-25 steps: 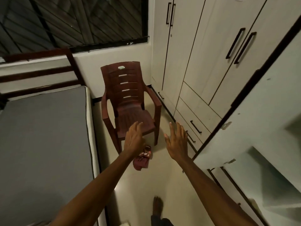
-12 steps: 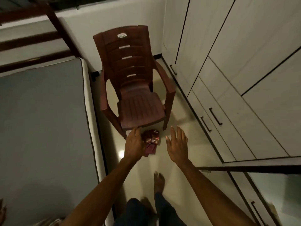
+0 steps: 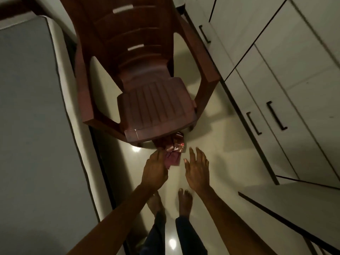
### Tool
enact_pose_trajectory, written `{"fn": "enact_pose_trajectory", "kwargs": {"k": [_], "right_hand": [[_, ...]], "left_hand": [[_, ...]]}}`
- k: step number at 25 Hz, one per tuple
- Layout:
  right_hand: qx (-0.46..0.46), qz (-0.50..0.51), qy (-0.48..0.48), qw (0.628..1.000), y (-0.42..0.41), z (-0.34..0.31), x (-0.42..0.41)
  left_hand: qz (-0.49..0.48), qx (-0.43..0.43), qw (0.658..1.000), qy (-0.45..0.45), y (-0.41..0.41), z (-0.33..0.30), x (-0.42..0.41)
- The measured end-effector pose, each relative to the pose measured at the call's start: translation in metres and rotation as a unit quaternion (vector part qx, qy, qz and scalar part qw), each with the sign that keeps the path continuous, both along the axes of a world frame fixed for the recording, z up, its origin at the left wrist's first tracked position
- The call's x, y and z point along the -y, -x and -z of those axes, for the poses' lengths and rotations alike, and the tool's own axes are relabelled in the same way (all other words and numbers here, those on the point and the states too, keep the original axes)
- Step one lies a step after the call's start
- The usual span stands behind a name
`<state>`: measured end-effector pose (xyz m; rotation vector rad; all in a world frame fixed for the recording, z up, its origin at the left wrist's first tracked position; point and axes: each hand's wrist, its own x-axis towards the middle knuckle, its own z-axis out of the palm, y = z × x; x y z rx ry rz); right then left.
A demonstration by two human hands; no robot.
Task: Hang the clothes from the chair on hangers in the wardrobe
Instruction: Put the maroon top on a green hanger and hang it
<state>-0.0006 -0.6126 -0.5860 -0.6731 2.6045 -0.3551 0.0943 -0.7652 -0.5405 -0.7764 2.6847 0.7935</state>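
Your left hand [image 3: 155, 170] & right hand [image 3: 197, 167] reach down w/ fingers spread, holding nothing. Crumpled maroon cloth [image 3: 173, 150] lies on floor [image 3: 220, 153] at chair [image 3: 147, 89] front edge, btwn both hands; left touching it.

The room is dim and warm-toned, lit from overhead: two small bright glare spots sit on the glossy floor [image 3: 217, 162], one just in front of the chair [image 3: 156, 107] near its front leg, another further from the chair between the person's legs. The chair throws a soft shadow onto the floor beneath and beside it. Motion blur softens the hands (their outlines smear slightly) and the feet. The wide lens bends the wardrobe [image 3: 276, 70] lines to the right of the chair, and the frame's corners fall darker.
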Motion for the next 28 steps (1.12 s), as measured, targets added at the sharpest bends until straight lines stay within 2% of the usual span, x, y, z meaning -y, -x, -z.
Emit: {"fn": "enact_pose_trajectory", "kwargs": {"k": [9,14,16,19,22,25,28], "right_hand": [[0.018,-0.078,-0.033,0.996,0.011,0.273,0.049],[0.067,-0.069,-0.076,0.993,0.033,0.390,0.066],[0.088,-0.050,-0.062,0.993,0.039,0.426,0.074],[0.107,0.026,0.012,0.994,0.042,0.450,0.086],[0.135,0.074,0.113,0.982,0.046,0.448,0.088],[0.161,0.116,0.177,0.964,0.050,0.428,0.079],[0.179,0.135,0.200,0.954,0.049,0.392,0.071]], "left_hand": [[0.051,0.042,0.998,-0.015,0.005,0.265,0.047],[0.025,0.059,0.998,-0.007,0.004,0.378,0.061],[0.013,0.069,0.997,-0.016,0.002,0.410,0.063],[-0.001,0.082,0.996,-0.033,0.006,0.430,0.065],[-0.034,0.077,0.995,-0.058,0.012,0.436,0.068],[-0.065,0.058,0.993,-0.085,0.015,0.422,0.069],[-0.092,0.032,0.989,-0.109,0.020,0.391,0.070]]}}
